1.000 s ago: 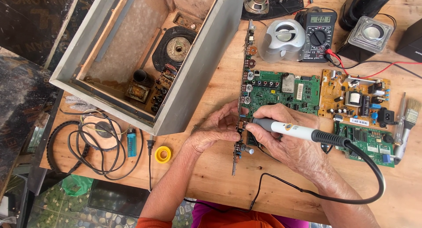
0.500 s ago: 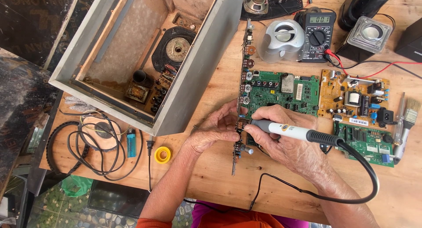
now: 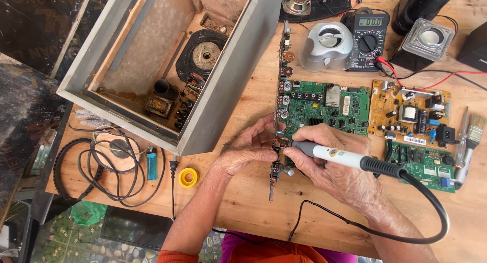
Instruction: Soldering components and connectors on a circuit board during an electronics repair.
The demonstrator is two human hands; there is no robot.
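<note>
Green and crowded with parts, the circuit board [image 3: 324, 107] lies on the wooden table [image 3: 253, 192] just ahead of us. Our right hand [image 3: 329, 164] is closed around a white soldering iron [image 3: 335, 155], its tip at the board's near left corner. Our left hand [image 3: 248, 149] curls its fingers against the same edge, pinching the metal strip [image 3: 276, 164] there. A grey open box [image 3: 167, 65] sits to the left, a multimeter [image 3: 368, 40] beyond the board, a yellow tape roll [image 3: 187, 177] near our left forearm
</note>
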